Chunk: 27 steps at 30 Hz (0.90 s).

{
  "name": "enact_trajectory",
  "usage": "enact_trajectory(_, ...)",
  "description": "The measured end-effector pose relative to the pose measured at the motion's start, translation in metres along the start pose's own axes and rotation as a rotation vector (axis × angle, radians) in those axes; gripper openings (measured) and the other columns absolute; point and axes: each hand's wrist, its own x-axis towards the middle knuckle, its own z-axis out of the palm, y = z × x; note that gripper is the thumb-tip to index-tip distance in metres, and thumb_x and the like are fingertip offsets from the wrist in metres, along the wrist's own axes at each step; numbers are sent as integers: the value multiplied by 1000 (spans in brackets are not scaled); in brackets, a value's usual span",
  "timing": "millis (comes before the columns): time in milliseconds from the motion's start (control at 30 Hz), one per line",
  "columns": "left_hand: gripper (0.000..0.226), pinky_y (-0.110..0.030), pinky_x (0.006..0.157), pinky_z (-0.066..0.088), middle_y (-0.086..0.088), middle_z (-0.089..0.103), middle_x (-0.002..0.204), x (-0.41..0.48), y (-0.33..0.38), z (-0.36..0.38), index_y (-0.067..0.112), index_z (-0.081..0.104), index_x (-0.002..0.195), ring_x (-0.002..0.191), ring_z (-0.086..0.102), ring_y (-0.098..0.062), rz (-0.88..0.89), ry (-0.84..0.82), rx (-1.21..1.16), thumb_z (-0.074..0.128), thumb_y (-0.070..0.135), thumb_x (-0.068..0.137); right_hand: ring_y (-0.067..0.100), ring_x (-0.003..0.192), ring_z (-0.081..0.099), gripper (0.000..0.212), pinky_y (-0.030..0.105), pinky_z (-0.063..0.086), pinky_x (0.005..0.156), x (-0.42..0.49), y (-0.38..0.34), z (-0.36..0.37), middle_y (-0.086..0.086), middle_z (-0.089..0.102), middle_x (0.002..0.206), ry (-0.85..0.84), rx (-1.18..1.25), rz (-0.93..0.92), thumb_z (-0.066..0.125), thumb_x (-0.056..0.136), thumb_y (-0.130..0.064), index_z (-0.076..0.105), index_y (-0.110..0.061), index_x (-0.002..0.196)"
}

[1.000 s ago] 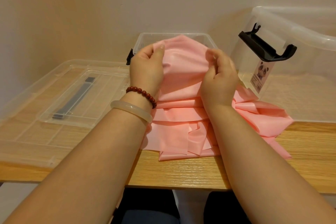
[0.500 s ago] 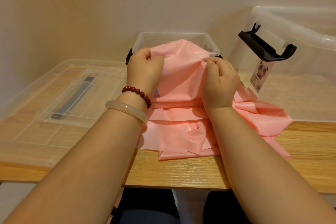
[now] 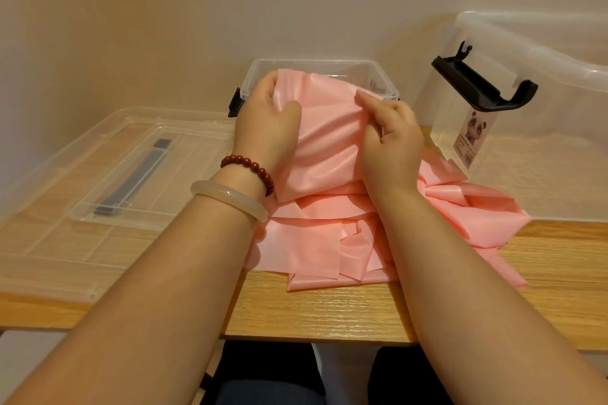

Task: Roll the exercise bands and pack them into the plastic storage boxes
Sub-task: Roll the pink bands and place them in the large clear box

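Observation:
A pink exercise band (image 3: 329,141) lies crumpled in loose folds on the wooden table, and its upper end is lifted in front of me. My left hand (image 3: 266,122) grips the band's left edge, thumb over the front. My right hand (image 3: 391,138) pinches the right edge with curled fingers. Between the two hands the band is stretched flat. Behind the hands stands a small clear storage box (image 3: 378,71) with black latches. At the right stands a large clear storage box (image 3: 559,52), whose black latch (image 3: 483,92) is flipped up.
Two clear lids lie stacked on the table at the left, a small lid (image 3: 138,174) with a grey handle on top of a large lid (image 3: 49,240). The table's front edge (image 3: 312,332) runs close to my lap. A plain wall rises right behind the boxes.
Both hands have shifted their hold along the band's top edge and come slightly lower. The lifted part of the band now lies flatter between them.

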Motion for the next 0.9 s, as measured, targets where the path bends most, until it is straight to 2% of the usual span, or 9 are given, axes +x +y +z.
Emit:
enact_trajectory(100, 50, -36, 106, 42, 4, 54, 136, 10, 0, -3, 22, 44, 142, 123, 52, -14, 31, 57, -19, 52, 20, 93, -5, 97, 45, 44, -3, 31, 84, 1, 0, 0, -7, 55, 107, 107, -1, -30, 42, 85, 6, 69, -6, 118)
enact_trajectory(233, 38, -28, 79, 54, 3, 66, 92, 13, 3, -1, 23, 56, 128, 77, 60, -9, 75, 62, -17, 62, 23, 90, 0, 110, 45, 53, -5, 28, 86, 1, -2, 2, 7, 58, 126, 181, -53, -43, 38, 86, 9, 55, -4, 135)
enact_trajectory(333, 27, -35, 80, 57, 2, 69, 81, 13, 2, 0, 27, 59, 111, 77, 66, -13, 24, 111, -18, 68, 25, 86, 9, 119, 46, 52, -6, 25, 88, 0, -1, 3, 13, 54, 135, 187, -86, -57, 39, 88, 6, 50, -2, 138)
enact_trajectory(433, 32, -31, 85, 54, 6, 68, 83, 12, -1, -3, 22, 58, 118, 82, 65, -10, 19, 143, -9, 68, 22, 87, -3, 107, 42, 40, -5, 28, 85, 0, 1, 3, 9, 58, 125, 148, -64, -26, 45, 92, -5, 59, -2, 130)
enact_trajectory(533, 32, -14, 79, 50, 12, 59, 84, 8, -5, -4, 20, 58, 121, 74, 57, 2, 83, 168, 9, 64, 19, 89, 6, 103, 49, 38, 4, 38, 79, 1, 2, 3, 1, 54, 119, 123, -78, -17, 53, 89, -14, 63, -6, 125)
enact_trajectory(600, 31, -3, 74, 43, 11, 57, 95, 3, -7, -3, 19, 59, 121, 76, 53, 5, 127, 173, 49, 62, 18, 90, 14, 102, 54, 39, 14, 43, 77, 1, 1, 3, 2, 52, 119, 117, -80, -29, 56, 88, -14, 63, -8, 126)
enact_trajectory(700, 26, -11, 89, 43, 5, 46, 115, -2, -12, 0, 19, 64, 117, 98, 52, -6, 185, 168, 124, 61, 17, 90, 10, 96, 51, 33, 21, 48, 74, 1, 0, 2, -2, 47, 112, 136, -62, -30, 58, 88, -15, 65, -9, 119)
enact_trajectory(800, 19, -19, 100, 38, 5, 41, 117, -9, -15, 0, 22, 69, 106, 116, 47, -14, 229, 193, 164, 64, 17, 88, 9, 88, 49, 22, 21, 48, 72, 1, -1, 1, -2, 43, 103, 185, -59, -9, 60, 86, -12, 68, -9, 107)
enact_trajectory(900, 9, -17, 85, 46, 12, 55, 97, -19, -15, -5, 26, 70, 92, 92, 56, -6, 311, 36, 165, 67, 19, 87, 6, 77, 46, 12, 13, 41, 69, 1, -3, 0, -6, 42, 93, 213, -40, -1, 57, 87, -10, 66, -7, 95)
